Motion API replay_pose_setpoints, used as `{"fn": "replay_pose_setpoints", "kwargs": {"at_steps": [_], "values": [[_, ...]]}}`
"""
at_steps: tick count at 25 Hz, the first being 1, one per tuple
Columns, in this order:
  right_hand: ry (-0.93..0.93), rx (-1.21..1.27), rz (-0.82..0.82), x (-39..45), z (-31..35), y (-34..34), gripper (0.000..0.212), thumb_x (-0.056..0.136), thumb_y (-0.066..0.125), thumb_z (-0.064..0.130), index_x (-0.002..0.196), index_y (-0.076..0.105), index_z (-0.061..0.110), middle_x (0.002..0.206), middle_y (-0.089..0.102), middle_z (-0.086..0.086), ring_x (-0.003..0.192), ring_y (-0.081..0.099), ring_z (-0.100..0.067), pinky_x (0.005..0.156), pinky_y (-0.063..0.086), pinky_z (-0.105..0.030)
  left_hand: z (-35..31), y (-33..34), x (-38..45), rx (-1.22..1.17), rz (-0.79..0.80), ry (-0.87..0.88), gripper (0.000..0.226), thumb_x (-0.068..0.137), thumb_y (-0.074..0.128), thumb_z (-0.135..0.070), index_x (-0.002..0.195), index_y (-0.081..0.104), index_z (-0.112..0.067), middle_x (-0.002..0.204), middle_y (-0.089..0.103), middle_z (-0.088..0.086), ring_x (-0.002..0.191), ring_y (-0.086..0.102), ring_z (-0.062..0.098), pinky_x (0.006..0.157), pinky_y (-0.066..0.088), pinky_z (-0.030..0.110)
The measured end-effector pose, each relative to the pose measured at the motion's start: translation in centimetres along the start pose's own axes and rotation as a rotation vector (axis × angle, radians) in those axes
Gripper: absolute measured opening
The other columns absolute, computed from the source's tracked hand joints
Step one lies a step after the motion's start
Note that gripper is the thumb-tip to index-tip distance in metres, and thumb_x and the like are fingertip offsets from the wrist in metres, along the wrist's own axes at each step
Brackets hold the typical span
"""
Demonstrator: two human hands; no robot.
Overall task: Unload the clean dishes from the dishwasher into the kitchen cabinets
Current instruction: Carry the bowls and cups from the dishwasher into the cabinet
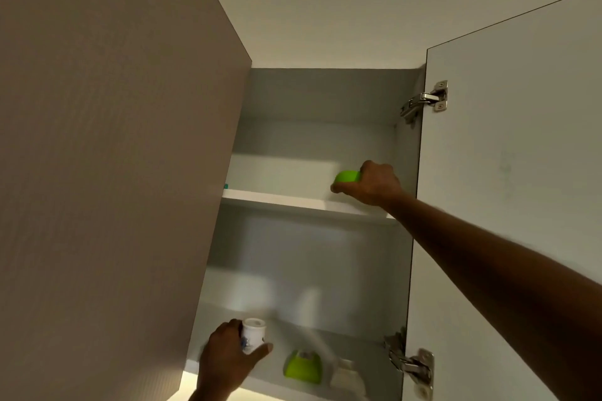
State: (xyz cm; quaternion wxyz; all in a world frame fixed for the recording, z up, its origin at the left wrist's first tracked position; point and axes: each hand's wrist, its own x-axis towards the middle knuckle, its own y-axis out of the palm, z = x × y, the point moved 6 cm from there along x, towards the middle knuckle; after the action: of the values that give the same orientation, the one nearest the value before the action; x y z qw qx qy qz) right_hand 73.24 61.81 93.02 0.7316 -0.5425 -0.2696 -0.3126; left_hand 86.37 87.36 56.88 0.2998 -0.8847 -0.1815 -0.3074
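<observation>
Looking up into the open wall cabinet (325,98), I record items from left to right. My left hand (228,358) is low at the lower shelf (228,371), fingers and thumb curled round a small white cup (253,337) with a blue mark; the cup is at the shelf's front edge, and I cannot tell whether it is set down. Just right of it, a green item (303,366) and a pale, blurred item (347,376) already sit on that shelf. Higher and further right, my right hand (371,184) grips a green cup (348,176) over the upper shelf (293,200), near the right wall; contact with the shelf is hidden. The cabinet door (508,172) stands open on the right.

Assessment: two pieces are at the cabinet but neither is released. The dishwasher is out of view, so the remaining load cannot be judged.
</observation>
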Motion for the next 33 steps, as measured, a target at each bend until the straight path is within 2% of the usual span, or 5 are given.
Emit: {"fn": "replay_pose_setpoints", "kwargs": {"at_steps": [10, 16, 20, 26, 33], "values": [[0.186, -0.117, 0.177, 2.2, -2.1, 3.2, 0.101, 0.076, 0.073, 0.077, 0.143, 0.051, 0.004, 0.148, 0.049, -0.021, 0.136, 0.049, -0.037, 0.11, 0.045, -0.045, 0.7, 1.3, 0.8, 0.092, 0.013, -0.018, 0.084, 0.044, 0.073, -0.089, 0.094, 0.064, -0.023, 0.087, 0.059, -0.009, 0.082, 0.058, 0.009, 0.071, 0.042, 0.022], [-0.074, -0.09, -0.16, -4.3, 1.0, -0.1, 0.081, 0.094, 0.056, 0.069, 0.148, 0.044, 0.01, 0.146, 0.049, -0.021, 0.135, 0.046, -0.039, 0.107, 0.047, -0.05, -0.8, -1.6, -0.6, 0.035, -0.072, 0.066, 0.1, 0.067, 0.081, -0.071, 0.135, 0.06, 0.0, 0.124, 0.065, 0.018, 0.113, 0.064, 0.036, 0.095, 0.052, 0.046], [-0.328, -0.141, -0.378, -13.5, 1.7, -2.4, 0.064, 0.094, 0.057, 0.061, 0.14, 0.053, 0.017, 0.146, 0.052, -0.015, 0.133, 0.048, -0.033, 0.106, 0.048, -0.048, -10.1, -9.1, -4.1, 0.084, -0.24, 0.327, 0.076, 0.093, 0.042, -0.07, 0.147, 0.046, -0.016, 0.146, 0.054, 0.01, 0.131, 0.053, 0.033, 0.101, 0.049, 0.049], [-0.307, -0.129, -0.51, -27.4, -1.7, -8.7, 0.078, 0.096, 0.041, 0.074, 0.156, 0.042, 0.025, 0.173, 0.019, -0.012, 0.161, 0.013, -0.033, 0.129, 0.012, -0.056, -25.5, -15.8, -11.1, 0.293, -0.244, 0.518, 0.1, 0.086, 0.035, -0.083, 0.165, 0.002, -0.033, 0.174, -0.005, -0.003, 0.161, 0.002, 0.029, 0.121, 0.012, 0.067], [-0.212, -0.041, -0.589, -48.2, -10.4, -23.3, 0.085, 0.093, 0.057, 0.067, 0.159, 0.041, 0.017, 0.172, 0.018, -0.017, 0.162, 0.007, -0.035, 0.125, 0.014, -0.06, -35.0, -14.9, -27.7, 0.142, -0.122, 0.738, 0.11, 0.081, 0.053, -0.082, 0.165, -0.001, -0.035, 0.174, -0.003, 0.003, 0.161, -0.001, 0.032, 0.128, 0.002, 0.058]]}}
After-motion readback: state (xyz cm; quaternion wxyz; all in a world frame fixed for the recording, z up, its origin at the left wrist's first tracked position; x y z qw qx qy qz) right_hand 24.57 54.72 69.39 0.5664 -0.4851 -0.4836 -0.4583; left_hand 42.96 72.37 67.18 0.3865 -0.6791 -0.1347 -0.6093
